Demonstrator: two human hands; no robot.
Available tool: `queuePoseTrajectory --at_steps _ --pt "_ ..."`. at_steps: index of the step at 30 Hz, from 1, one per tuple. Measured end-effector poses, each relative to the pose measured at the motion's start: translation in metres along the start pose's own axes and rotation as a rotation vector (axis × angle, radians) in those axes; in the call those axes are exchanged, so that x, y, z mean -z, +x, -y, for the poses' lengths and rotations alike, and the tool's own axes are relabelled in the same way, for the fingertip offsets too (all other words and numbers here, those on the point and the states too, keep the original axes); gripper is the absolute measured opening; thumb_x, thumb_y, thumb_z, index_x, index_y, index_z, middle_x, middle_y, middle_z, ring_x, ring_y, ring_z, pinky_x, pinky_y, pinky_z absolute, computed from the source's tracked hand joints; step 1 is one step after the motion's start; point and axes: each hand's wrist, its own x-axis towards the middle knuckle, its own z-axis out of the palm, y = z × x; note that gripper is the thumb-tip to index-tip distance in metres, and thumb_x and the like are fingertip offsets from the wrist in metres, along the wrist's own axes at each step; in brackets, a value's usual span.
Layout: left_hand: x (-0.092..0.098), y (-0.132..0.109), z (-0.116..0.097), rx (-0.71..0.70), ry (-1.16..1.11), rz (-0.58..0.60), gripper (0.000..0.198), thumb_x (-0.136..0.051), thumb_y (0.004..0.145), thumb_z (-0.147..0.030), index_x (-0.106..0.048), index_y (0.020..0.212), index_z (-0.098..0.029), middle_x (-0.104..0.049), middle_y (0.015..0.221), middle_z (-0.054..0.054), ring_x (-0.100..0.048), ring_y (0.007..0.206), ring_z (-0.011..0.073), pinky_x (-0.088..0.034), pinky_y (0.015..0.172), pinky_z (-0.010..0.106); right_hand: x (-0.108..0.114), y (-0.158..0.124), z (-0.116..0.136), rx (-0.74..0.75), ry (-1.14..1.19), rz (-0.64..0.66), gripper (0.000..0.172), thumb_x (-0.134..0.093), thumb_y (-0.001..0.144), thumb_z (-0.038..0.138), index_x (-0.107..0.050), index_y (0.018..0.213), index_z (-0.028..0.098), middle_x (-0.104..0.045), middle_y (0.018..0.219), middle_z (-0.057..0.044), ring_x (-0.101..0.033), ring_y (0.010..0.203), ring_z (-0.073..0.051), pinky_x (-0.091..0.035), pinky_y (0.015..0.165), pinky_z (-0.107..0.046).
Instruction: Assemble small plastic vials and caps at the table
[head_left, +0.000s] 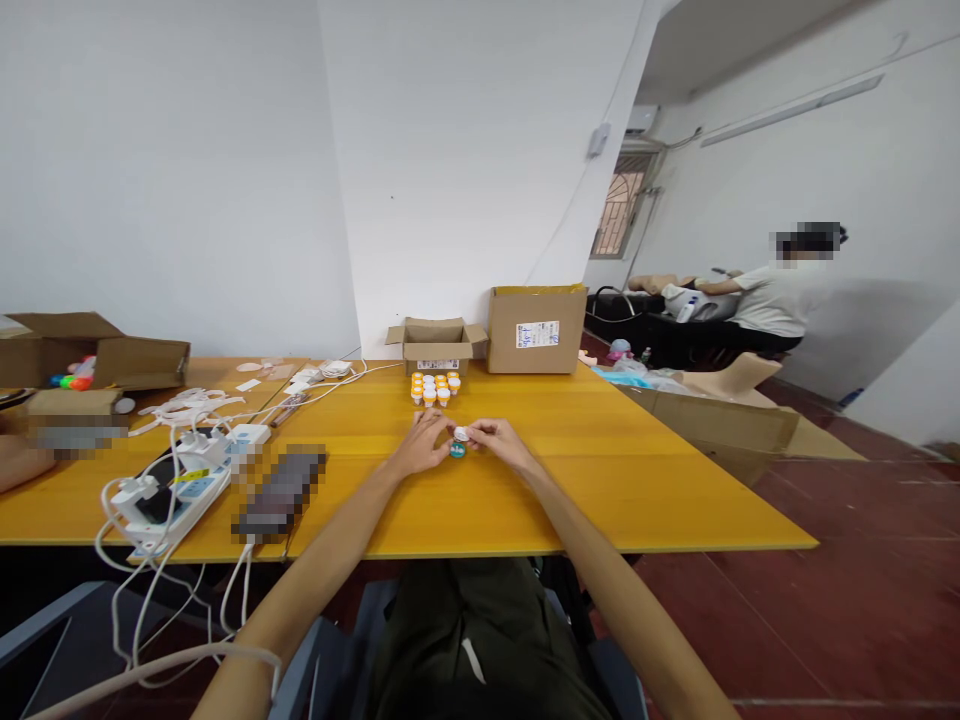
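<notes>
Handling wht. piece point(460, 434) by teal disc point(457, 451), pinched w/ R hand point(501, 440); can't tell L hand's point(421, 444) grip; next, prob. needs steady pinch.

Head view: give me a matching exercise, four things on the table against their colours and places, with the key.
Things
1. power strip
2. taller cardboard box
3. round teal item
4. cluster of small pieces

Descriptions
A. between the left hand and the right hand
B. yellow and white, in front of the small open box
C. white, with plugs in it
D. brown, with yellow tape along its top

Right pairs: 1-C, 2-D, 3-A, 4-B
</notes>
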Motion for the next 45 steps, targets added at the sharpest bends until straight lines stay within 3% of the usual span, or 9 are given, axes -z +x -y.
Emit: queuePoseTrajectory --at_steps 9,29,45 --pt "-0.0029 -0.0026 -0.0019 -0.024 0.041 0.082 0.040 -0.060 0.079 -0.033 -0.050 0.117 -0.024 -0.061 0.107 0.007 -0.050 0.105 0.0267 -0.033 0.092 0.043 -0.0012 0.0002 -0.0034 -0.019 -0.011 -0.006 0.040 -0.070 0.064 0.056 -0.068 0.066 0.016 -0.065 0.062 -0.002 -0.058 0.058 -0.014 -0.050 0.061 -0.028" --pt "-0.0048 -0.0016 -0.0004 -0.007 0.000 0.081 0.037 -0.062 0.080 -0.034 -0.052 0.114 -0.025 -0.062 0.103 0.005 -0.051 0.103 0.0255 -0.032 0.091 0.042 -0.0033 0.0011 -0.0100 -0.042 0.031 -0.044 0.040 -0.074 0.058 0.055 -0.069 0.067 0.017 -0.068 0.065 -0.002 -0.061 0.061 -0.015 -0.053 0.064 -0.030" --pt "-0.0044 -0.0011 0.0001 -0.013 -0.001 0.091 0.035 -0.063 0.079 -0.036 -0.055 0.111 -0.025 -0.063 0.101 0.006 -0.049 0.104 0.0266 -0.031 0.092 0.043 -0.0075 -0.0016 -0.0027 0.047 -0.154 -0.056 0.027 -0.069 0.069 0.044 -0.068 0.064 0.018 -0.066 0.060 0.000 -0.057 0.059 -0.015 -0.045 0.058 -0.026"
